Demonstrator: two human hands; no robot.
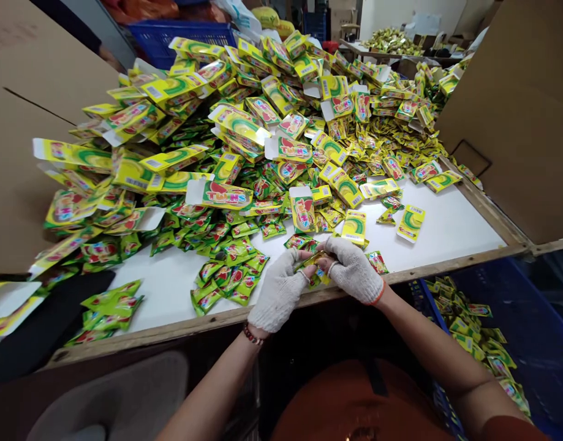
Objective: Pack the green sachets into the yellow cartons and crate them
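Note:
At the table's front edge, my left hand (280, 293) and my right hand (356, 269) meet, in white knit gloves with bare fingertips. Between them are small yellow-green candy packets (320, 277), partly hidden by my fingers; their number I cannot make out. Just beyond my fingers lies a yellow banana-print box (353, 226). Left of my left hand sits a loose cluster of green watermelon-print packets (230, 277). One more candy packet (377, 262) lies beside my right hand, and a second yellow box (410, 223) rests farther right.
A large heap of yellow candy boxes (244, 125) and packets covers the back of the white tabletop (469, 214). Cardboard panels (515, 122) stand at both sides. Below right is a blue crate (529, 343) holding packets. A person's dark sleeve (19, 337) reaches in at left.

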